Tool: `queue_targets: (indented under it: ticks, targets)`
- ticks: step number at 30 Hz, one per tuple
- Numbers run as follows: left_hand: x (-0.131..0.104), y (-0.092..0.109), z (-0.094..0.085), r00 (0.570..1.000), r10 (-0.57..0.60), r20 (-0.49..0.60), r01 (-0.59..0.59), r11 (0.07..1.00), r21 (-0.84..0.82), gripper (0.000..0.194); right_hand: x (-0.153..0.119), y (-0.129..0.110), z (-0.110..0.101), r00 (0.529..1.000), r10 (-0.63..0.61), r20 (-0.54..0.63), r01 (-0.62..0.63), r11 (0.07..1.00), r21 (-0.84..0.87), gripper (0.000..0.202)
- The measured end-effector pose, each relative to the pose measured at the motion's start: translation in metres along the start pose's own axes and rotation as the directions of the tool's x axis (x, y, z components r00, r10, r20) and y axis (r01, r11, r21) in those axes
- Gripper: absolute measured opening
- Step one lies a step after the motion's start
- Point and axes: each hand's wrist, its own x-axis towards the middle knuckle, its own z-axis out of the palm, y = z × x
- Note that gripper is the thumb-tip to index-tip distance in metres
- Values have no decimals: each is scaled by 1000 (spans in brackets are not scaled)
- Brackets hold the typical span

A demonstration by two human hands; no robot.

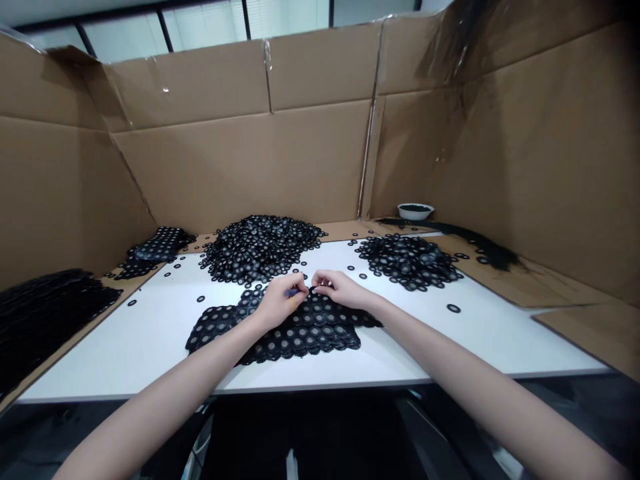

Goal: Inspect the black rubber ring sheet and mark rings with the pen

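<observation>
A black sheet of joined rings (pixel 300 333) lies in folds near the front of the white board. At its upper edge my left hand (pixel 281 300) is closed in a pinch around a small dark blue tool (pixel 291 292). Just to the right, my right hand (pixel 336 288) pinches at the same edge; what sits between its fingertips is too small to make out. A narrow gap separates the two hands. Beyond them rises a large heap of loose black rings (pixel 260 247), and a smaller heap (pixel 407 260) lies to the right.
Single rings are scattered on the white board (pixel 500 340). At the left stand a dark stack (pixel 50 313) and a folded ringed sheet (pixel 163 243). A white bowl (pixel 416 215) and a dark bundle of strands (pixel 480 243) lie back right. Cardboard walls (pixel 225 167) enclose the board.
</observation>
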Motion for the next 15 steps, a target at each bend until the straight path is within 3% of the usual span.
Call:
queue_targets:
  ticks: [15]
  targets:
    - [0,-4,2,999,-1,46,-2,998,56,13,-1,1,4,1000,-18,0,18,1000,19,7]
